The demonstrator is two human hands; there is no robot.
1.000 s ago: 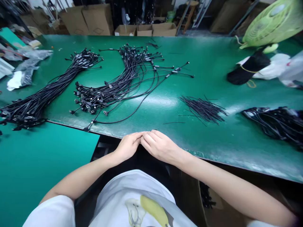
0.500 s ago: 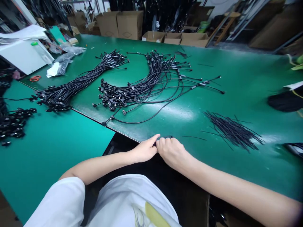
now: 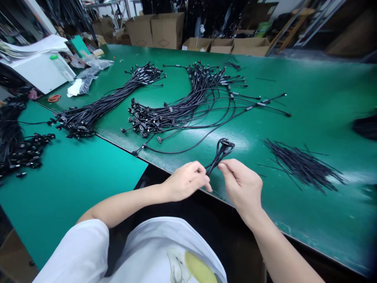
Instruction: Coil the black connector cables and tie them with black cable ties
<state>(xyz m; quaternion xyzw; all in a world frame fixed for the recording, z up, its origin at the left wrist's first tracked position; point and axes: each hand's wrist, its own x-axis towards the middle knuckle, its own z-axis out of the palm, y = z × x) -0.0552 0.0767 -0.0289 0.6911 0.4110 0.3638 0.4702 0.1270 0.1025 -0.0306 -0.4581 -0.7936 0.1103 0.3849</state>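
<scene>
A black cable [image 3: 223, 147], folded into a small looped bundle with a connector at its top, stands up between my hands at the table's near edge. My left hand [image 3: 188, 181] has its fingers curled around the bundle's lower end. At the narrow waist of the loops, my right hand [image 3: 243, 184] pinches with thumb and forefinger; whether a thin tie is also between those fingertips is too small to tell. To the right lies a loose pile of thin black strips [image 3: 303, 165], which look like ties. Behind the hands a spread bunch of black cables [image 3: 191, 102] rests on the table.
A second cable bunch [image 3: 112, 98] lies further left, and more cables [image 3: 26, 153] sit on the lighter green surface [image 3: 88, 169]. Orange scissors [image 3: 54, 98], plastic bags [image 3: 91, 70] and a white box [image 3: 41, 72] are at the far left. Cardboard boxes [image 3: 167, 31] stand beyond the table [image 3: 309, 86].
My hands have moved apart, the right one turning and shifting right. The looped cable, mostly hidden between them before, now shows above the table edge. The view has shifted slightly.
</scene>
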